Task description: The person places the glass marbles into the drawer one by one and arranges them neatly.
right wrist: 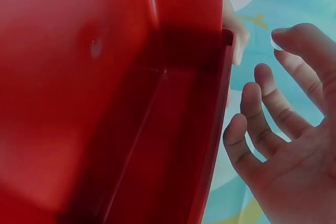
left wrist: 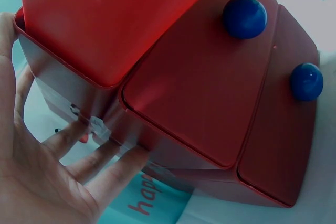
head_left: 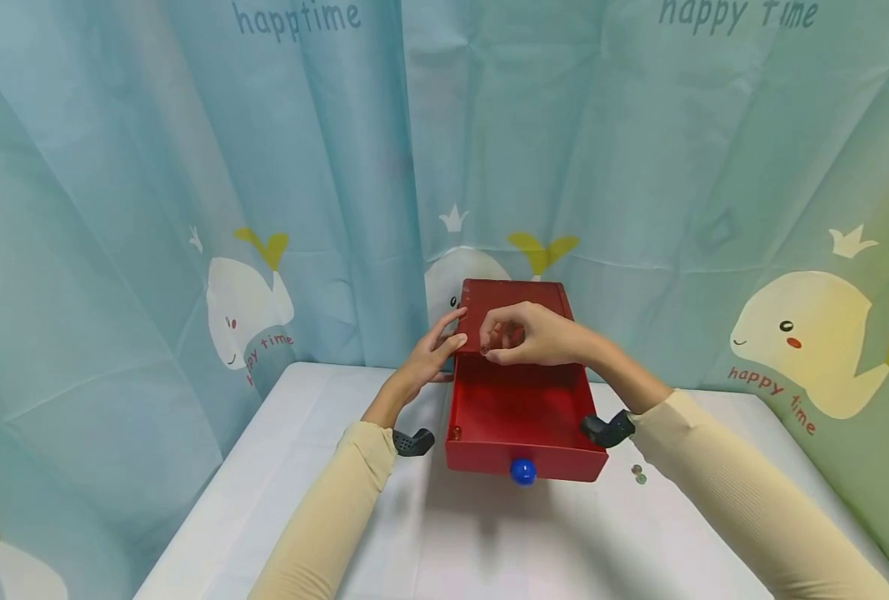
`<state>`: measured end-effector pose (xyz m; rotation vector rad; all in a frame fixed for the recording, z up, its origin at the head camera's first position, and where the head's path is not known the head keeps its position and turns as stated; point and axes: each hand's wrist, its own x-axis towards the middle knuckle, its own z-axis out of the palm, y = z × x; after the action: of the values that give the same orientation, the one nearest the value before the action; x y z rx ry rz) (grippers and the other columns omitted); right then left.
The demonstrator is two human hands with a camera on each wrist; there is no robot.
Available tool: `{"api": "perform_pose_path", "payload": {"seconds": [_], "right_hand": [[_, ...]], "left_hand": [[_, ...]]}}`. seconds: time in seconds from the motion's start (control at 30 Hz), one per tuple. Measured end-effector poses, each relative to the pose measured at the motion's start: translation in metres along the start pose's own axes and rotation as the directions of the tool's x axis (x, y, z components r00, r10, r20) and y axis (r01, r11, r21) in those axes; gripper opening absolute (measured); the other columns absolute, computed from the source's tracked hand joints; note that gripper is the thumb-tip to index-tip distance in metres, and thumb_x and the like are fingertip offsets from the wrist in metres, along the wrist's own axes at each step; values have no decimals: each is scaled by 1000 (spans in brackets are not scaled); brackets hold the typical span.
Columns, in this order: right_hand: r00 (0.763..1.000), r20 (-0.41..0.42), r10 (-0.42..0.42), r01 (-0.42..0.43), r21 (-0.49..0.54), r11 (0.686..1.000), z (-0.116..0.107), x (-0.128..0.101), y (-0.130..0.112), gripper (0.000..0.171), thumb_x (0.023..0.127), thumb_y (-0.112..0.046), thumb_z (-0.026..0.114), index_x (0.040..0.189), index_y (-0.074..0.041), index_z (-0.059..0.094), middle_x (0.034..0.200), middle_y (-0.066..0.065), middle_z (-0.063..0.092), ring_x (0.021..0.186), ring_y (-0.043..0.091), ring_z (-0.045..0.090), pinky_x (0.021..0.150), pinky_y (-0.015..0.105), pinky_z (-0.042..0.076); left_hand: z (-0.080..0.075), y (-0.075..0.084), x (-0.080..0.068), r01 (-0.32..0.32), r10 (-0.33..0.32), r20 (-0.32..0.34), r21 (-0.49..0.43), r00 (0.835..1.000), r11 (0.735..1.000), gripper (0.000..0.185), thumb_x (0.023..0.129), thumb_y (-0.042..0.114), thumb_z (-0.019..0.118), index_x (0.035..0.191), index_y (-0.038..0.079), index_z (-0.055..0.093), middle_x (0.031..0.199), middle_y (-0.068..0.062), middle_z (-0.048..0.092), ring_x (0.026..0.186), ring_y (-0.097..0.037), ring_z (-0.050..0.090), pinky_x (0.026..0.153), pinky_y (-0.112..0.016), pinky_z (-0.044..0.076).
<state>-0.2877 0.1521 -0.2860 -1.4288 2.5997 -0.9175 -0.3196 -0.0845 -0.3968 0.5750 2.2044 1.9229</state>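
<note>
A red drawer cabinet (head_left: pixel 517 293) stands on the table with its top drawer (head_left: pixel 519 408) pulled out. Against the cabinet's left side rests my left hand (head_left: pixel 423 360), fingers spread and fairly straight, as the left wrist view (left wrist: pixel 58 177) shows. My right hand (head_left: pixel 528 333) is above the drawer's back part, pinching a small clear glass marble (right wrist: pixel 276 44) between thumb and index finger. Its other fingers are loosely bent. Another glass marble (head_left: pixel 455 432) lies in the drawer's front left corner.
Glass marbles (head_left: pixel 639 474) lie on the white table (head_left: pixel 339 492) right of the drawer. A blue knob (head_left: pixel 522 472) sticks out of the open drawer's front; lower drawers have blue knobs (left wrist: pixel 306 82) too. A whale-print curtain (head_left: pixel 324 167) hangs behind.
</note>
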Motion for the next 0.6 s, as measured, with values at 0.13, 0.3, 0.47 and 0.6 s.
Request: {"api": "perform_pose_path", "payload": {"seconds": [0.13,0.3,0.47,0.6], "right_hand": [[1000,1,10,-10,-2,1000,0,1,0,11,91,-14,76,96,-22,70,86,-6,66,78,17,64,73,36,58],[1000,3,6,-6,2,1000,1,2,0,11,91,-14,76,96,-21,70,85,-5,66,78,18,64,72,35,57],[1000,1,6,-6,9,1000,3,2,0,11,91,-14,77,96,-21,70,85,-6,66,78,18,63,72,34,57],[1000,2,-1,1,18,1000,4,2,0,10,91,-15,77,98,-19,71,85,-5,67,79,17,63,73,34,57]], "left_hand": [[0,0,0,-2,2,2,-1,1000,1000,60,101,45,56,157,44,36,162,-11,36,142,-35,44,97,-63,51],[0,0,0,2,-2,7,1,1000,1000,60,101,46,56,157,44,35,162,-11,37,141,-35,45,97,-63,51],[0,1,0,5,-5,5,0,1000,1000,60,101,45,56,157,44,35,162,-11,37,141,-35,45,97,-63,51],[0,1,-1,4,-4,5,2,1000,1000,61,101,45,56,157,44,35,162,-11,37,141,-36,45,97,-63,51]]}}
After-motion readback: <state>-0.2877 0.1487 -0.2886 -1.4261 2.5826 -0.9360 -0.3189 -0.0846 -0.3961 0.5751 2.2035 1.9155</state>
